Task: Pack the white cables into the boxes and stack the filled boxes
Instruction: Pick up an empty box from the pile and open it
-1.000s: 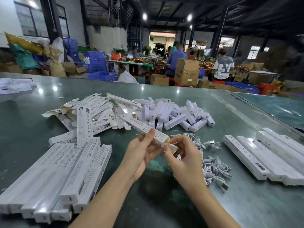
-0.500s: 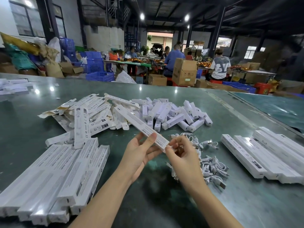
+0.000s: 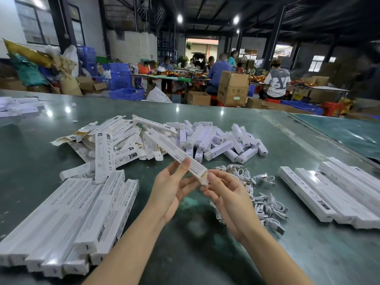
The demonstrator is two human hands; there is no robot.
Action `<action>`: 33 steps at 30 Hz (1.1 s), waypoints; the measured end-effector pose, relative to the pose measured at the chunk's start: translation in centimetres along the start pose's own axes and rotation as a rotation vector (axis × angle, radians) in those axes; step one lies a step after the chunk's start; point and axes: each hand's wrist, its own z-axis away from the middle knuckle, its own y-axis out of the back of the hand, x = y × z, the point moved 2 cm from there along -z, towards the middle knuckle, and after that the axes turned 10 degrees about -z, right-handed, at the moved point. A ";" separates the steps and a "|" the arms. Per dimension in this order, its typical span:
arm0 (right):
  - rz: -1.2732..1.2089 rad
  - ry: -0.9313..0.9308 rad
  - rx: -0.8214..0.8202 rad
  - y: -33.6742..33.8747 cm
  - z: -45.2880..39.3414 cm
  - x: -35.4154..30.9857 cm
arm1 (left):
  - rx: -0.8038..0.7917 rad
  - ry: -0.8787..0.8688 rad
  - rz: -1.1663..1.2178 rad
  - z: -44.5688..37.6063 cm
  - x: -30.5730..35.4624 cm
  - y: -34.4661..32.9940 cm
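Observation:
A long white box point(image 3: 174, 150) printed "SMART LAMP" is lifted above the table, slanting up and away to the left. My left hand point(image 3: 174, 190) pinches it near its lower end between thumb and fingers. My right hand point(image 3: 224, 194) has its fingertips on the open end flap of that box. A heap of coiled white cables point(image 3: 261, 198) lies on the table just right of my right hand. Stacked long boxes point(image 3: 78, 219) lie at the near left, and another row of them point(image 3: 333, 194) lies at the right.
A jumble of flat unfolded cartons point(image 3: 115, 140) and a pile of short white boxes point(image 3: 218, 140) lie beyond my hands on the green table point(image 3: 205, 254). More white boxes point(image 3: 16, 105) sit at the far left. People work at tables in the background.
The far end of the box has swung a little higher. My right fingertips have shifted on the end flap, which now stands open. Both hands stay in place.

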 end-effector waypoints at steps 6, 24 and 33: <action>0.012 -0.016 -0.003 0.0 0.2 -0.2 | -0.024 -0.009 -0.061 0.1 -0.1 0.0; 0.062 -0.007 -0.040 0.5 0.1 -0.3 | -0.087 0.051 -0.094 0.3 0.0 0.1; 0.030 -0.020 -0.025 0.4 0.1 0.0 | -0.075 0.041 -0.160 0.4 0.2 0.0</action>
